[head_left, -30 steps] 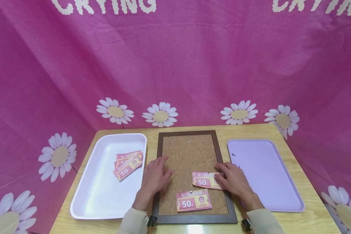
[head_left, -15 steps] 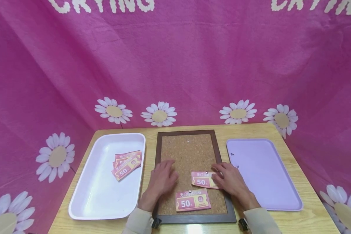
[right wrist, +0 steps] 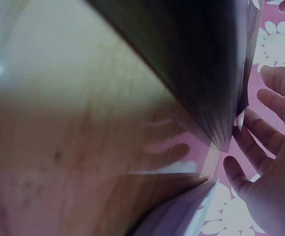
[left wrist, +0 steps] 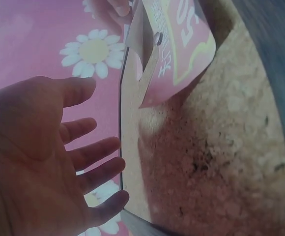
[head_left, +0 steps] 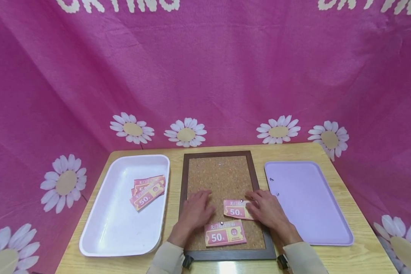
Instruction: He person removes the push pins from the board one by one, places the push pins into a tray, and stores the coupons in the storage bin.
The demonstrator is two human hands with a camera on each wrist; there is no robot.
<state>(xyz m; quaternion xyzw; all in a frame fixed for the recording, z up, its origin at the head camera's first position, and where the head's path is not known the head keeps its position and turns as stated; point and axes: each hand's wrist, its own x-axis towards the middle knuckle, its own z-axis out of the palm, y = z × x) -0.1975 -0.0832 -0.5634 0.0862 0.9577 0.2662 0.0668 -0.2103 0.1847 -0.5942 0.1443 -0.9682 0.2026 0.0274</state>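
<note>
Two pink coupons marked 50 are pinned on a framed corkboard (head_left: 212, 173). The upper coupon (head_left: 234, 211) has a silver pushpin (head_left: 241, 201) at its top edge; the lower coupon (head_left: 226, 234) bears another. My left hand (head_left: 196, 211) is over the board's left part, its spread fingers holding nothing in the left wrist view. Over the right end of the upper coupon is my right hand (head_left: 268, 211), covering that end. Its fingers are loosely bent near the coupon's edge in the right wrist view; whether they touch it I cannot tell.
On the left stands a white tray (head_left: 106, 228) with several overlapping coupons (head_left: 147, 194). A shallow purple tray (head_left: 311, 205) lies on the right, with small pins (head_left: 271, 179) by its left edge. The wooden table (head_left: 281, 152) meets a pink flowered cloth (head_left: 226, 83) behind.
My left hand has moved rightward from the board's left frame, toward the coupons. The right hand has shifted slightly left over the upper coupon. The coupons have stayed in place on the board.
</note>
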